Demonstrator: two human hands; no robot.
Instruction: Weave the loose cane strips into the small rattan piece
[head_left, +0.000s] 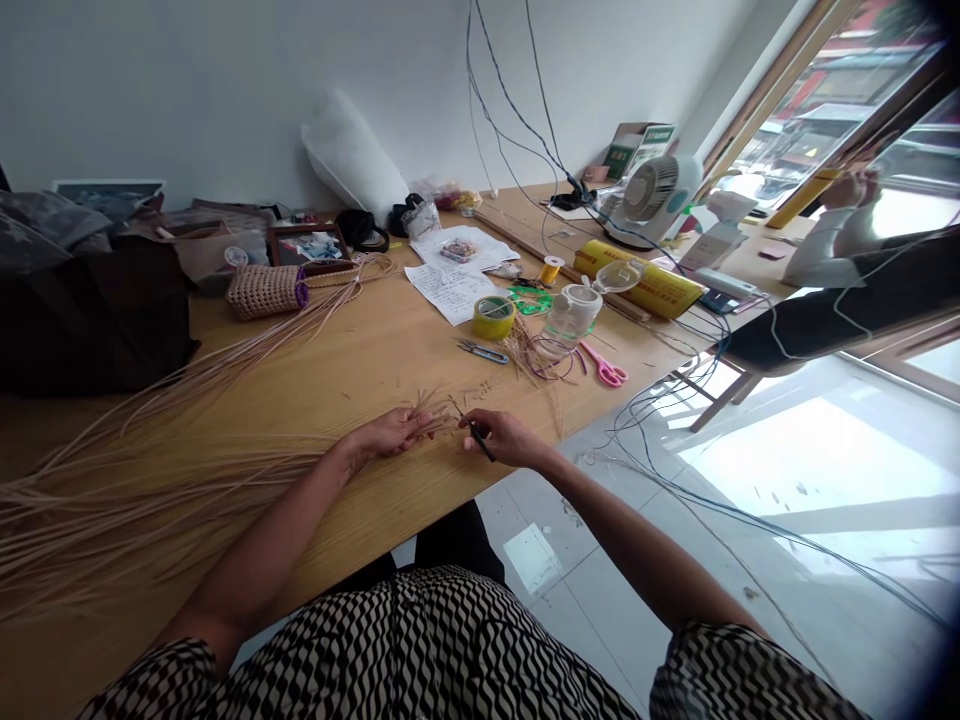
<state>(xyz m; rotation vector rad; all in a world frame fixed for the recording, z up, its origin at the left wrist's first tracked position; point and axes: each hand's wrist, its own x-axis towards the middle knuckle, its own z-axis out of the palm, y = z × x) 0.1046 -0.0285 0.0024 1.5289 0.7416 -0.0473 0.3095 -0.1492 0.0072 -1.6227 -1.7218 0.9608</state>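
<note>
My left hand [391,431] is closed around one end of a bundle of long, thin tan weaving strands [270,472]. Their short tips fan out past my fingers, and the rest trails left across the table. In my right hand [506,438] is a slim black-handled cutting tool [481,441], its narrow tip close to the strand ends; its exact kind is too small to tell. Short cut bits [474,392] lie just beyond both hands. Blue-handled thread snips [484,351] rest farther back on the table.
A woven basket [266,291] and black bag [97,318] are at left. Yellow tape [493,317], a lidded clear jar [576,312] and pink scissors [606,366] stand or lie to the right. Cables [675,400] hang over the table edge. Another person's arm [832,235] is at far right.
</note>
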